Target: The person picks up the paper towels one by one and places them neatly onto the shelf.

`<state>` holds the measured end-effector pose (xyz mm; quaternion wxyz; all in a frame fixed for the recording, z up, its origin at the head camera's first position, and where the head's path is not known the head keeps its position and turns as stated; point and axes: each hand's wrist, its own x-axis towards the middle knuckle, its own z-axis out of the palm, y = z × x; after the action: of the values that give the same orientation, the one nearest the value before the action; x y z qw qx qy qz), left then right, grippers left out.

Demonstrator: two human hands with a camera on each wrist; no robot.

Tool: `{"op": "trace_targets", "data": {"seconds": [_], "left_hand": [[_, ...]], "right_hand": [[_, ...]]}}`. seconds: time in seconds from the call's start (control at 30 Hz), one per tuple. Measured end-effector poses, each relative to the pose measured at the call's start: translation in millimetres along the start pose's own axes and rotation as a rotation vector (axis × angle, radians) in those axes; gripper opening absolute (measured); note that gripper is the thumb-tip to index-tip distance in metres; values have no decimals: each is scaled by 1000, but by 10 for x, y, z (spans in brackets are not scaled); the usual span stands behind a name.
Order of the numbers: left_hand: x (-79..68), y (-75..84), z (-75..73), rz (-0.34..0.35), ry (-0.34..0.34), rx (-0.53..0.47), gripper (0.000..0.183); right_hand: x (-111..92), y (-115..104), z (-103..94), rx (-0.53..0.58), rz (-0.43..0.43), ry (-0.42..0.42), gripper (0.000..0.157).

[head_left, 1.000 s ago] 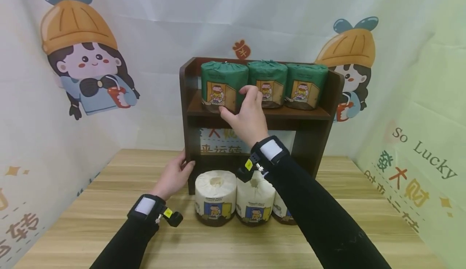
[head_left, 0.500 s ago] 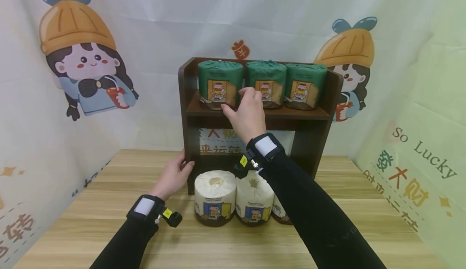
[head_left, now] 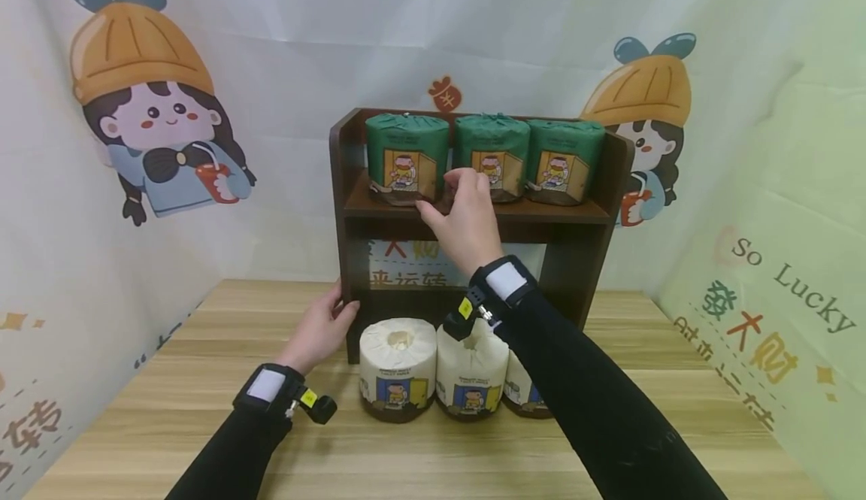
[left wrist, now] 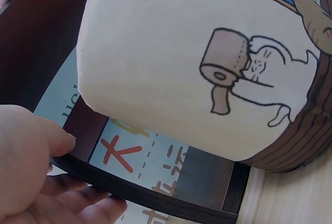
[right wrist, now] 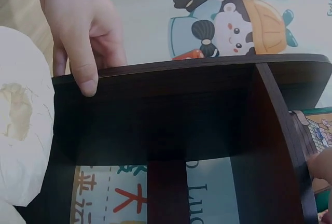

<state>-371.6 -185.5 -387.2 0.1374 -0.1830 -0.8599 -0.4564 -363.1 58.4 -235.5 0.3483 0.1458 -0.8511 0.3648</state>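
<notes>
My left hand (head_left: 321,331) grips the left side panel of the dark brown wooden shelf (head_left: 578,274), thumb inside and fingers outside, as the left wrist view also shows. On the upper board stand three toilet rolls in green wrapping. Beside the left green roll (head_left: 406,139) is my right hand (head_left: 470,218), its thumb at the roll's lower front edge. The other fingers reach into the gap before the middle green roll (head_left: 490,131); their tips are partly hidden. The right green roll (head_left: 564,139) stands close by the middle one.
Three white-wrapped toilet rolls stand on the wooden table (head_left: 325,462) before the shelf's lower part: a left one (head_left: 395,365), a middle one (head_left: 470,376) and one (head_left: 524,391) partly behind my right sleeve. A printed cloth backdrop (head_left: 298,71) hangs behind.
The left green roll has shifted a little left on the upper board, widening the gap to the middle one. My right hand has eased slightly away from it; the left hand keeps its place.
</notes>
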Motion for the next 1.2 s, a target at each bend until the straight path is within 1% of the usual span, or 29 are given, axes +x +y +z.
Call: {"op": "trace_targets", "data": {"seconds": [0.17, 0.37, 0.5, 0.57, 0.6, 0.63, 0.7, 0.77, 0.8, 0.83, 0.87, 0.9, 0.93, 0.97, 1.03, 1.1, 1.13, 1.2], "left_hand": [[9, -25, 49, 1, -10, -13, 50], [5, -35, 90, 14, -16, -51, 53], [-14, -29, 105, -7, -13, -55, 54], [-35, 6, 110, -18, 2, -52, 57], [-49, 36, 111, -18, 22, -63, 60], [-66, 76, 111, -14, 57, -66, 62], [-101, 173, 101, 17, 163, -65, 63], [-137, 307, 73, 80, 285, -70, 59], [-158, 376, 57, 114, 331, -71, 55], [-178, 441, 38, 151, 362, -64, 51], [-198, 505, 21, 186, 369, -60, 48], [-222, 565, 6, 216, 354, -64, 46], [-251, 623, -3, 237, 318, -71, 45], [-279, 671, -3, 248, 267, -73, 46], [-338, 742, 12, 253, 166, -64, 49], [-392, 791, 52, 248, 80, -48, 52], [-415, 804, 79, 250, 51, -39, 54], [-453, 802, 138, 256, 23, -22, 56]], "right_hand": [[-92, 110, -106, 64, -65, 4, 49], [-248, 216, -238, 110, -123, 2, 49], [-374, 260, -306, 118, -152, -28, 50], [-434, 284, -346, 123, -169, -41, 52], [-461, 295, -372, 130, -176, -44, 52], [-483, 306, -403, 140, -183, -43, 53], [-507, 338, -471, 149, -198, -29, 53], [-509, 382, -553, 147, -207, -6, 54], [-508, 408, -597, 139, -208, 5, 54], [-505, 440, -643, 127, -205, 18, 54], [-501, 477, -687, 116, -203, 35, 54], [-501, 516, -732, 106, -195, 50, 54], [-507, 558, -776, 96, -180, 65, 54], [-515, 606, -818, 87, -163, 80, 54], [-547, 706, -894, 72, -131, 115, 55], [-592, 822, -954, 66, -92, 144, 55], [-621, 883, -979, 66, -72, 157, 55], [-682, 1012, -1020, 62, -40, 184, 54]]}}
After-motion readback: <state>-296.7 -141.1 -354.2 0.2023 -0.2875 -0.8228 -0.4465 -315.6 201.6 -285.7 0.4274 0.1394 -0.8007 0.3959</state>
